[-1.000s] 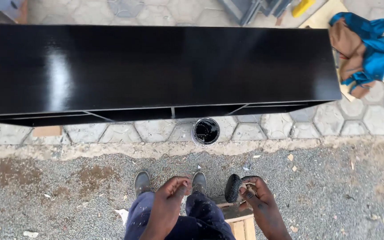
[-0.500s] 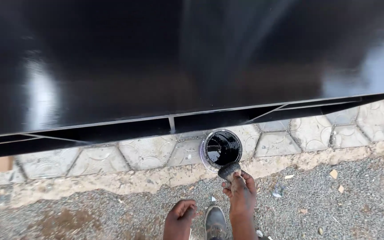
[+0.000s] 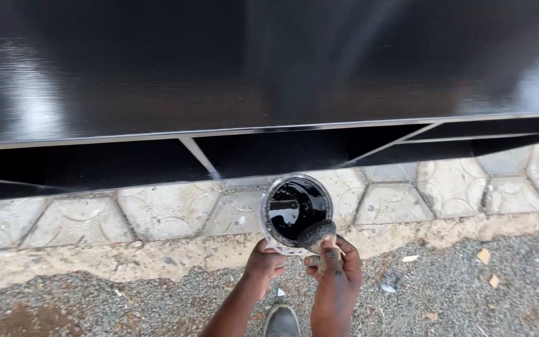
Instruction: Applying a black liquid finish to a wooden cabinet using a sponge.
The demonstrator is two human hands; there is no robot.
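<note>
A round tin of black paint (image 3: 296,211) stands on the paving just below the glossy black panel (image 3: 269,62). My left hand (image 3: 265,264) grips the tin's near rim. My right hand (image 3: 334,267) holds a paint-blackened sponge (image 3: 317,234) at the tin's lower right edge, touching the rim. The paint surface inside the tin shines. Both forearms reach up from the bottom of the view.
The black panel rests on a black frame with thin pale struts (image 3: 198,156) above hexagonal paving stones (image 3: 394,203). A rough concrete kerb (image 3: 95,259) separates the paving from gravel (image 3: 469,299). One shoe (image 3: 281,320) shows at the bottom edge.
I have leaned in closer to the tin. My left hand rose from low in view to grip the tin's rim; my right hand brought the sponge to the tin.
</note>
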